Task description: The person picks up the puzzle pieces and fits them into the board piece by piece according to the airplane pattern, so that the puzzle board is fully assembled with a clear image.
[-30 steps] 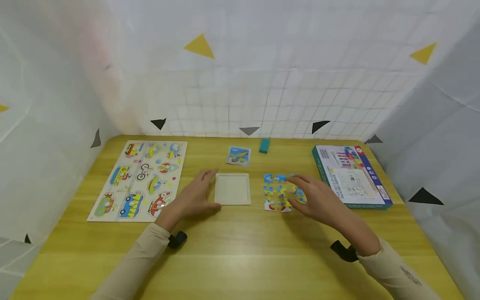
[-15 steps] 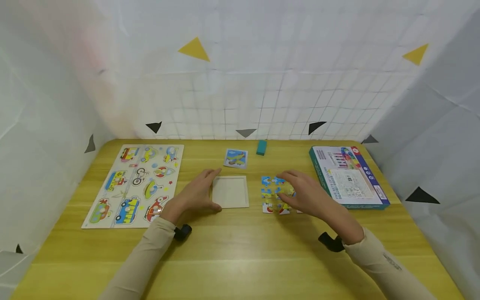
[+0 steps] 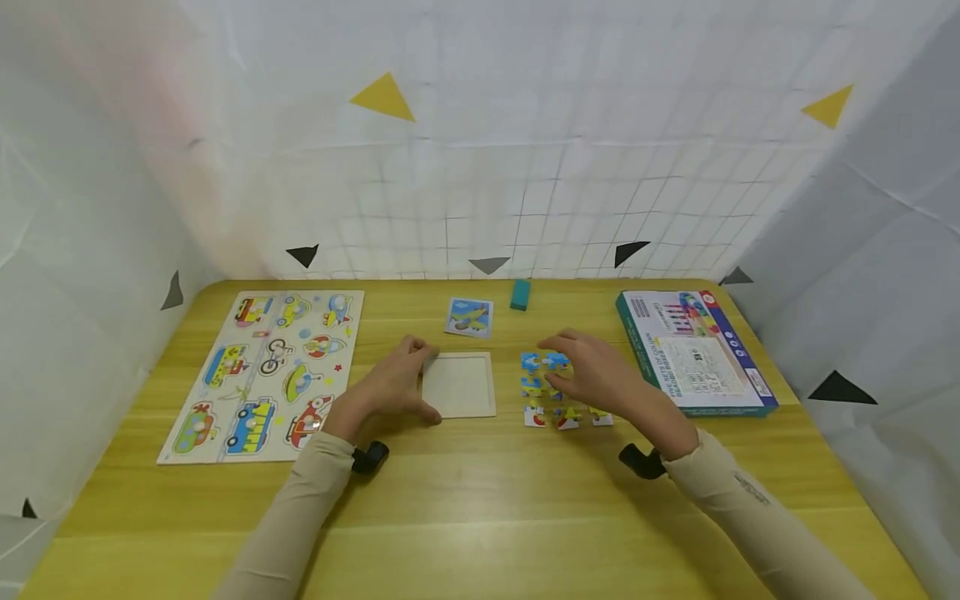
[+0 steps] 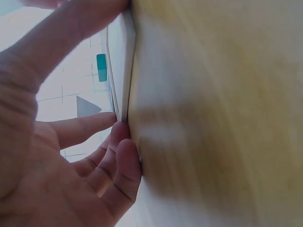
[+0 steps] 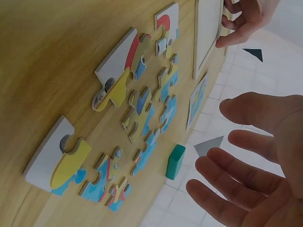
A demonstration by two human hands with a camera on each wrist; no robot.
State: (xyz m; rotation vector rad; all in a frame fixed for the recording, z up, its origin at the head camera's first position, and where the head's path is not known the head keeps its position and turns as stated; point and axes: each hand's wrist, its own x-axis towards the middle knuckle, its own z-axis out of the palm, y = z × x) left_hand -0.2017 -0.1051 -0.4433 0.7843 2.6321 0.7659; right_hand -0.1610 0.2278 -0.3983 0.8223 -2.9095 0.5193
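My left hand (image 3: 393, 383) grips a square wooden puzzle tray (image 3: 459, 385) along its left side, the thumb at the near corner and the fingers at the far one. In the left wrist view, the thumb and index finger (image 4: 87, 128) meet the tray's edge, which lies flat on the table. To its right, jigsaw pieces (image 3: 568, 419) in blue, yellow, white and red lie apart in rows. Over them hovers my right hand (image 3: 603, 375), fingers spread and holding nothing; it hides some pieces in the head view. The right wrist view shows several pieces (image 5: 59, 156) flat on the wood.
A small airplane picture card (image 3: 469, 317) lies behind the tray, beside a teal block (image 3: 521, 294). At the left is a vehicle peg-puzzle board (image 3: 270, 457). A flat printed box (image 3: 697, 367) lies at the right. A white sheet wall (image 3: 480, 192) rises behind the table.
My right hand has moved left across the jigsaw pieces, uncovering one at the near right. My left hand stays at the tray. The head view has shifted slightly.
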